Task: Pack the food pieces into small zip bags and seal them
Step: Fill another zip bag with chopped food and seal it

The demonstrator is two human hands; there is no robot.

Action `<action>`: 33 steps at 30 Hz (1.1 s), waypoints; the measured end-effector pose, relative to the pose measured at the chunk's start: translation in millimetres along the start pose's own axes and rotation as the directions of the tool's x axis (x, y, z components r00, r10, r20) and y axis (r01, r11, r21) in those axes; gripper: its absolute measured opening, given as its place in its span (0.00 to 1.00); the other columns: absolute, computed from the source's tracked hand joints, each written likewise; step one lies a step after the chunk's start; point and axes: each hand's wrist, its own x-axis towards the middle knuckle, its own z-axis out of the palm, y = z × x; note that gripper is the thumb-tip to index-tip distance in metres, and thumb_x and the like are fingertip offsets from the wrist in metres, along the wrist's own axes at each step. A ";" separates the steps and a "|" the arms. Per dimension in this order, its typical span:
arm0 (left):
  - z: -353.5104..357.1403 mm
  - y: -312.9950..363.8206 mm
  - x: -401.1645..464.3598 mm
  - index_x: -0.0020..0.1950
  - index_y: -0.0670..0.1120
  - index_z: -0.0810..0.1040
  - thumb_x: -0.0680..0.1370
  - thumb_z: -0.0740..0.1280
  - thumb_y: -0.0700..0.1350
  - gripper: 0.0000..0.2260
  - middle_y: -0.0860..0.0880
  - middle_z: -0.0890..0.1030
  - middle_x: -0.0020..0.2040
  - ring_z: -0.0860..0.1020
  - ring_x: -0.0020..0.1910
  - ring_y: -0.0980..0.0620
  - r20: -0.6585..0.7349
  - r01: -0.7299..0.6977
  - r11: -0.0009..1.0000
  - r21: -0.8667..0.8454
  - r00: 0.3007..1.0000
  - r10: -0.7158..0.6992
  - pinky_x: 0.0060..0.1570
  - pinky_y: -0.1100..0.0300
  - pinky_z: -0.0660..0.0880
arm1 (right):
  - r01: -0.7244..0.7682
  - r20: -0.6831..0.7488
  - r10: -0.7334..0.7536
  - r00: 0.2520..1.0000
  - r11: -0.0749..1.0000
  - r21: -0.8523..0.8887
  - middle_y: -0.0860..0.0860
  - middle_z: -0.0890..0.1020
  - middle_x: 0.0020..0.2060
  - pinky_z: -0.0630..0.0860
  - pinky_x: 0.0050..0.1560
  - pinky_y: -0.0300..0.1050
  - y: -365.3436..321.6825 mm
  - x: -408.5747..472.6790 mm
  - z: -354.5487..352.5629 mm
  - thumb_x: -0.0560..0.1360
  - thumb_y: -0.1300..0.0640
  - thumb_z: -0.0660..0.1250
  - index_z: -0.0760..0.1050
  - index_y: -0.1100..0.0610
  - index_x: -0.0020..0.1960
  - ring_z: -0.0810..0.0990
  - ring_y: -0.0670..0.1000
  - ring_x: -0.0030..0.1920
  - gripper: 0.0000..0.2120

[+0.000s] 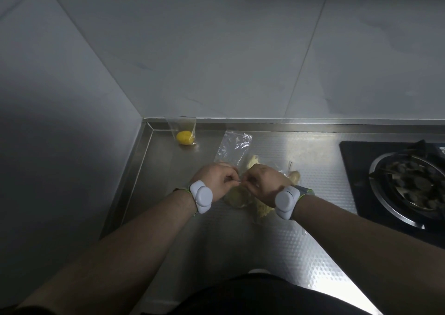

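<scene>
My left hand (218, 178) and my right hand (262, 182) meet over the steel counter, fingertips pinched together on the top edge of a small clear zip bag (237, 198) that hangs below them with a pale yellowish food piece inside. Pale food pieces lie around the hands: one behind them (254, 161), one to the right (295, 176), more under my right wrist (263, 211). Empty clear bags (234, 149) lie just behind the hands. At the back left, a small bag with a bright yellow piece (184, 137) leans against the counter's rear rim.
The steel counter (284, 242) runs into a corner, with grey walls at left and behind. A black gas hob with a round burner (407, 186) sits to the right. My dark clothing fills the bottom edge.
</scene>
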 end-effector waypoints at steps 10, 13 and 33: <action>5.3 -1.7 2.9 0.44 0.45 0.82 0.71 0.72 0.45 0.04 0.48 0.82 0.49 0.80 0.49 0.49 0.021 0.017 0.999 -0.028 1.000 -0.017 0.50 0.51 0.78 | 0.013 -0.047 -0.013 0.999 1.000 0.004 0.54 0.81 0.45 0.69 0.44 0.42 3.9 -0.1 2.5 0.75 0.53 0.65 0.78 0.56 0.48 0.78 0.55 0.47 0.07; 7.3 -1.4 4.0 0.43 0.47 0.82 0.72 0.72 0.45 0.03 0.48 0.82 0.48 0.80 0.50 0.49 0.021 0.006 1.000 -0.003 1.000 -0.006 0.49 0.51 0.78 | 0.022 -0.030 -0.022 0.999 1.000 0.021 0.53 0.81 0.45 0.72 0.46 0.44 2.8 -1.3 2.4 0.75 0.52 0.65 0.78 0.55 0.49 0.78 0.54 0.47 0.08; -5.9 -8.2 -4.2 0.37 0.47 0.80 0.69 0.74 0.40 0.05 0.70 0.74 0.38 0.72 0.41 0.77 0.001 0.114 0.993 0.006 0.993 -0.114 0.38 0.82 0.63 | -0.160 -0.015 0.162 0.987 0.985 0.069 0.50 0.80 0.45 0.73 0.46 0.45 13.7 -4.7 5.8 0.72 0.47 0.69 0.77 0.52 0.44 0.78 0.53 0.48 0.08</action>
